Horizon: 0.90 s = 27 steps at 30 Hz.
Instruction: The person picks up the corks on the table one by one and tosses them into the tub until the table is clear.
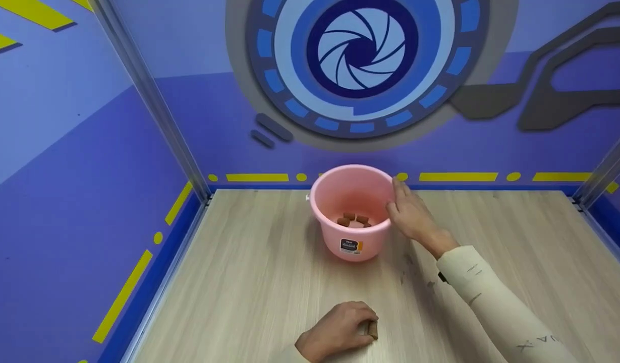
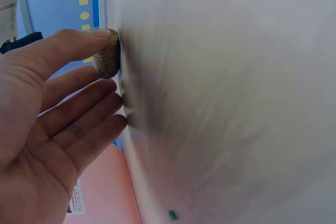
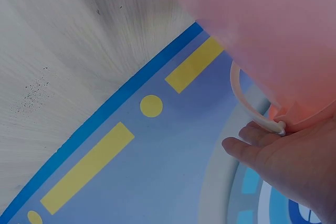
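Note:
A brown cork [image 2: 106,56] is pinched between the thumb and forefinger of my left hand [image 1: 338,330], low at the table's front. The other fingers of that hand reach down to the tabletop in the left wrist view. Farther back, a pink bucket [image 1: 357,244] stands upright, with several brown corks [image 1: 362,219] lying on its bottom. My right hand [image 1: 413,214] rests against the bucket's right rim, fingers fairly straight. In the right wrist view it lies beside the joint of the bucket's pale handle [image 3: 244,98].
The wood-grain tabletop [image 1: 249,282] is bordered by a blue back wall [image 1: 199,126] and side walls with metal corner posts [image 1: 158,111]. A small green bit [image 2: 172,215] lies on the table in the left wrist view.

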### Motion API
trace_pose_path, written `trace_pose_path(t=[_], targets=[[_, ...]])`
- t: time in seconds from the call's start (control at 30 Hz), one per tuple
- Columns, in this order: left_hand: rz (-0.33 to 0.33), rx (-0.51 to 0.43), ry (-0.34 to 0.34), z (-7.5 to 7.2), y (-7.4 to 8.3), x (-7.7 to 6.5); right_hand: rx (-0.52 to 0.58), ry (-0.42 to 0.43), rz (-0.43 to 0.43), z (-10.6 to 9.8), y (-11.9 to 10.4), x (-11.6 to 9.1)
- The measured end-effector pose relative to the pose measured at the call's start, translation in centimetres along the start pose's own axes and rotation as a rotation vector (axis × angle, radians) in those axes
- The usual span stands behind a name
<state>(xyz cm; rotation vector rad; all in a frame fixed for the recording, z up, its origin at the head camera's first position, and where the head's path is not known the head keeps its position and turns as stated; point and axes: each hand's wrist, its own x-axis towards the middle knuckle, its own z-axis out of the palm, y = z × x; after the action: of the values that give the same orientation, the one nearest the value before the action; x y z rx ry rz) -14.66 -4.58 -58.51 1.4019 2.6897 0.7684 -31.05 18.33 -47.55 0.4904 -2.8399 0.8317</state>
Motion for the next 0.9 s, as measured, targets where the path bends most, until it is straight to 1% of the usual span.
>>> trace_pose_path(t=[0.27, 0.47, 0.7, 0.9], targets=[[-0.016, 0.011, -0.032, -0.08, 0.13, 0.09, 0.002, -0.005, 0.012, 0.0, -0.03, 0.0], [-0.006, 0.019, -0.046, -0.02, 0.32, 0.22, 0.001, 0.0, 0.007, 0.02, 0.02, -0.03], [0.018, 0.04, -0.028, 0.13, 0.45, 0.33, 0.005, -0.001, 0.003, 0.05, 0.02, -0.07], [0.035, 0.036, -0.024, 0.13, 0.52, 0.36, 0.002, -0.014, 0.01, 0.09, 0.04, -0.05]])
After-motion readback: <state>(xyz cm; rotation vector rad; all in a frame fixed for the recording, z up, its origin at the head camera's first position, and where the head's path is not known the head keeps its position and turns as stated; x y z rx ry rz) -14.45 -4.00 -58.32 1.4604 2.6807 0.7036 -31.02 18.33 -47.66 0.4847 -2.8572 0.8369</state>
